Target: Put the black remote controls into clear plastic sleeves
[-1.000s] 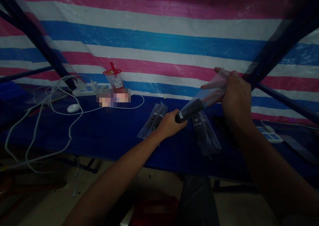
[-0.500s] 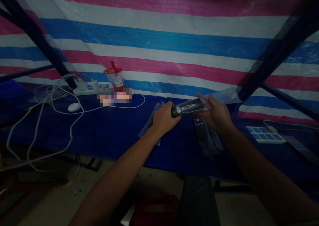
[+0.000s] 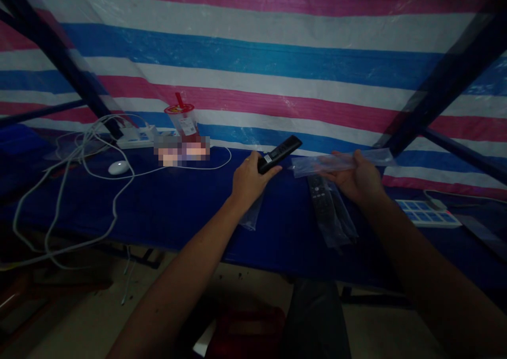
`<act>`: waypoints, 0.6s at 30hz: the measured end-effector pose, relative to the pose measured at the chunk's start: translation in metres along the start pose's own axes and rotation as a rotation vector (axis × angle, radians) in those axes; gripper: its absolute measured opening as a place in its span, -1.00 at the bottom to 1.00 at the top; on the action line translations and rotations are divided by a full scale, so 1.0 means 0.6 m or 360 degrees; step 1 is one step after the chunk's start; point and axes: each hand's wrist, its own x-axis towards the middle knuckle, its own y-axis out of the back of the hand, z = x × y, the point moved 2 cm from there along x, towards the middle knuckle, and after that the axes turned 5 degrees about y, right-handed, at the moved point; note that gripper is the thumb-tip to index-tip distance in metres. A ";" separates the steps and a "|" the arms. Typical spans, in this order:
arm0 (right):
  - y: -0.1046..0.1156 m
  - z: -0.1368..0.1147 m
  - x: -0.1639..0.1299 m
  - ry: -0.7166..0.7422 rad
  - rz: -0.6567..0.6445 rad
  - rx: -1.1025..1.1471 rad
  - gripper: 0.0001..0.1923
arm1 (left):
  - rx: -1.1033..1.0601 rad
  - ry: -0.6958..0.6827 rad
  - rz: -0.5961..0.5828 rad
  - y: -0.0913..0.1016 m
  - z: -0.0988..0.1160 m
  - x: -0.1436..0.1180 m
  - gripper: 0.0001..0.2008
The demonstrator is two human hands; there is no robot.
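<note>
My left hand [image 3: 249,178] grips the near end of a bare black remote control [image 3: 280,153], which points up and to the right above the dark blue table [image 3: 166,206]. A clear plastic sleeve [image 3: 340,162], now without the remote, lies across my right hand [image 3: 356,178], a short gap to the right of the remote. Below my right hand a second black remote in a clear bag [image 3: 328,211] lies on the table. Another clear bag [image 3: 252,217] shows partly under my left wrist.
A red-lidded drink cup [image 3: 182,121], a white power strip [image 3: 137,136], a white mouse [image 3: 119,167] and looping white cables [image 3: 79,190] sit at the left. A blue-and-white keypad device [image 3: 428,213] lies at the right. Dark metal frame bars [image 3: 439,84] cross a striped tarp behind.
The remote has come out of the plastic sleeve: my left hand carried it left and tilted it up, while my right hand lowered with the sleeve.
</note>
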 end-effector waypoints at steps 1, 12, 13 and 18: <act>-0.011 0.008 -0.008 -0.0073 -0.0041 0.0040 -0.50 | 0.0005 -0.0068 -0.0027 -0.005 0.005 -0.004 -0.50; -0.071 0.048 -0.052 -0.0202 -0.0292 0.0357 -0.55 | 0.0185 -0.0353 -0.0205 -0.042 0.028 -0.024 -0.50; -0.073 0.049 -0.054 -0.0200 -0.0310 0.0354 -0.61 | 0.0172 -0.0366 -0.0197 -0.042 0.028 -0.023 -0.50; -0.086 0.056 -0.072 -0.0335 -0.0473 0.0349 -0.76 | 0.0112 -0.0430 -0.0184 -0.045 0.028 -0.024 -0.52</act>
